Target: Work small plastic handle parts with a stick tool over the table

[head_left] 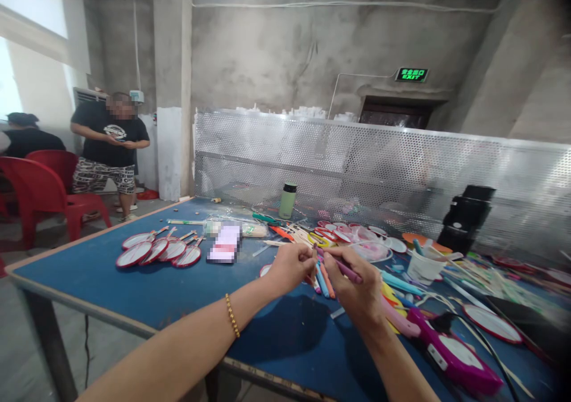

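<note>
Blue table [111, 277] in a bare concrete room, with a perforated metal screen [357, 164] along its back edge.

Item in hand: pink stick [347, 269], just right of the middle of the frame, lifted a little above the tabletop and slanting from upper left down to lower right.

Grip: your right hand [354, 289] is closed around the lower half of the stick, thumb on top, with the end poking out past the fingers. Your left hand [289, 268] has its fingers curled shut at the upper-left tip. Whether they pinch the stick itself or a small part at its end, you cannot tell from this view. The two hands almost touch, with the stick bridging them.

Judgement on handling: the stick looks thin and light, so hold it close to the working tip to stop it bending, and brace both wrists low over the table for steadiness. Light pressure should do.

Nearby: loose orange and blue sticks [324, 281] lie on the table directly under the hands. A gold bracelet [231, 316] sits on your left forearm. A white cup [423, 266] stands to the right, and a purple device [455, 359] lies at lower right. A row of small red-rimmed fans [156, 251] lies well apart at middle left, and a green bottle [288, 201] stands by the screen.

Far upper left: red chairs [44, 191] and a standing person [111, 152], well clear of the table.
</note>
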The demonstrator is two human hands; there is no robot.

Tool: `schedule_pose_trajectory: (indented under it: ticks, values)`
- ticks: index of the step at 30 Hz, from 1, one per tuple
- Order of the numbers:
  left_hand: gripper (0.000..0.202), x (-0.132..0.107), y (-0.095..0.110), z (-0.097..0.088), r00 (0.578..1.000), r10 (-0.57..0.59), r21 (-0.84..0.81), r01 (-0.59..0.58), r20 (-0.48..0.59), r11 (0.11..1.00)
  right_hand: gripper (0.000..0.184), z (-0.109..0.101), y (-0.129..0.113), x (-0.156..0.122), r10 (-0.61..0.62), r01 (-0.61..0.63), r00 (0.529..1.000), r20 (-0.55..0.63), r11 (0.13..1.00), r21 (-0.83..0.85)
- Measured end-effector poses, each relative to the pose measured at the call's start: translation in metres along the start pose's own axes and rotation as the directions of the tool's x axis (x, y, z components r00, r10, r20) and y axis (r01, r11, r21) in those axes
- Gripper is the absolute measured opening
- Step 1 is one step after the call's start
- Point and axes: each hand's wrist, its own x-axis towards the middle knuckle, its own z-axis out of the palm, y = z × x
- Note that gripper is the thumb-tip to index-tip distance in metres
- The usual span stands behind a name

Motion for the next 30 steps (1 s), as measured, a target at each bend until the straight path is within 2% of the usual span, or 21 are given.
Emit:
schedule_pose_trajectory:
  ticks: [30]
  values:
    - [0.010,-0.0015,0.0043,0.0000,1.000,-0.019,-0.032,0.019,0.013,0.999,0.014,0.0002,-0.0003,-0.0005,0.011,-0.011,1.000,0.012,1.000,-0.003]
